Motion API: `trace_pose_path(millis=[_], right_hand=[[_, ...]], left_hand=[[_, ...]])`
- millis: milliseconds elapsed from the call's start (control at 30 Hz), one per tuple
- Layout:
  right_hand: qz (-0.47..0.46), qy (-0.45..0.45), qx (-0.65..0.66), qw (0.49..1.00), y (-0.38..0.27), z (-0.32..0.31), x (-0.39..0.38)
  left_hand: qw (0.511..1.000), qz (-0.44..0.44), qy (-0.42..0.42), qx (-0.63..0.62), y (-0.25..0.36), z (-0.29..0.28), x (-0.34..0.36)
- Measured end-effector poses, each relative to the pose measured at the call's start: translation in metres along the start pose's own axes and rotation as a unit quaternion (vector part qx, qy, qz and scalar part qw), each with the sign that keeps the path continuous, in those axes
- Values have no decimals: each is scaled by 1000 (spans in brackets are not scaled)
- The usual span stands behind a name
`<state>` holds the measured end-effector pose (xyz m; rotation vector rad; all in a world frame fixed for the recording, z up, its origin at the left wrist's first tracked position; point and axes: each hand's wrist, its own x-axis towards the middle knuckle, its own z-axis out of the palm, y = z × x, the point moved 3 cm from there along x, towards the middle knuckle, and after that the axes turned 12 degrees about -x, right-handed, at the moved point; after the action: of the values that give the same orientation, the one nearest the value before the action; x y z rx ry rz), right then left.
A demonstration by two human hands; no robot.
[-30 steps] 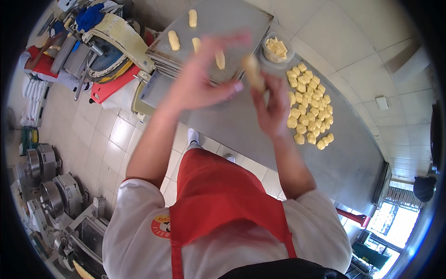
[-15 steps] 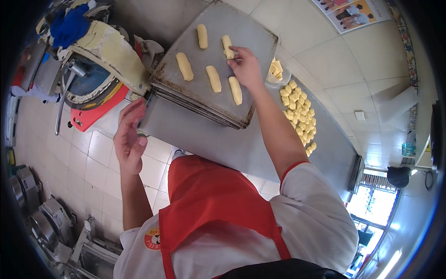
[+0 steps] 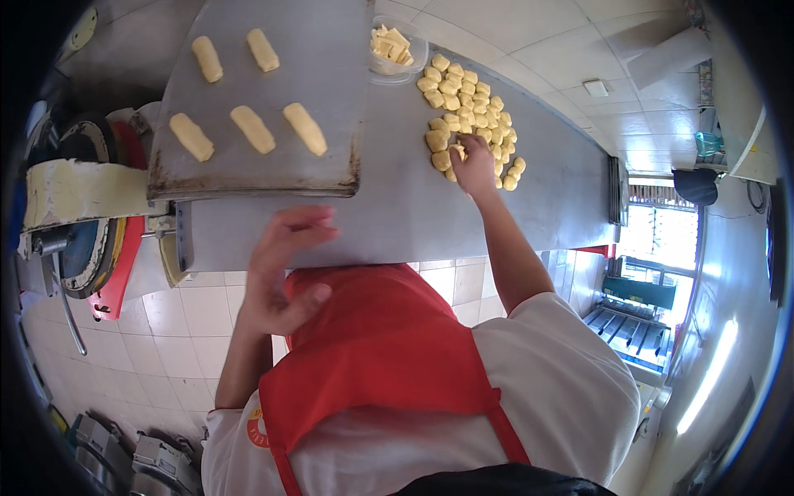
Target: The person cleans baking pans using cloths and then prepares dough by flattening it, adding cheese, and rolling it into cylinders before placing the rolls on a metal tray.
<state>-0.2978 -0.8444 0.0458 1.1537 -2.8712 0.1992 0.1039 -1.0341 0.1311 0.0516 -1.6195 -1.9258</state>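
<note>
The person's right hand (image 3: 475,169) is resting over the near part of the yellow dough balls (image 3: 488,112), which are lying bunched on the right part of the metal desk (image 3: 397,223), probably so that many pieces are staying within one arm's reach. Its fingers are bending down among them; whether its grip is pinching a ball cannot be told, since the hand is covering the spot. The left hand (image 3: 285,269) is hovering around the desk's near edge with its grip spread, thumb and fingers standing apart around nothing, apparently being held clear of the dough.

Five dough rolls (image 3: 252,130) are lying on a baking tray (image 3: 281,175), three in the nearer row and two beyond, all slanting alike and spaced, likely to avoid touching. A clear plastic tub (image 3: 419,51) of pale yellow strips (image 3: 391,45) is standing at the far side between tray and balls, perhaps to be handy to both.

The tray is taking up the desk's left end, its near rim sitting between the left hand and the rolls. A cream-coloured machine (image 3: 83,190) is crowding the left side, and the red apron (image 3: 380,347) is meeting the desk's near edge in this view
</note>
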Motion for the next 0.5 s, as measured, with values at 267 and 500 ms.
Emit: trace_pose_path(millis=[267,500], right_hand=[[-211,-178,-148,950,11,54,54],[-110,-59,205,971,56,3,66]], left_hand=[[993,-47,-41,100,-63,135,70],[985,-82,105,111,-140,201,105]])
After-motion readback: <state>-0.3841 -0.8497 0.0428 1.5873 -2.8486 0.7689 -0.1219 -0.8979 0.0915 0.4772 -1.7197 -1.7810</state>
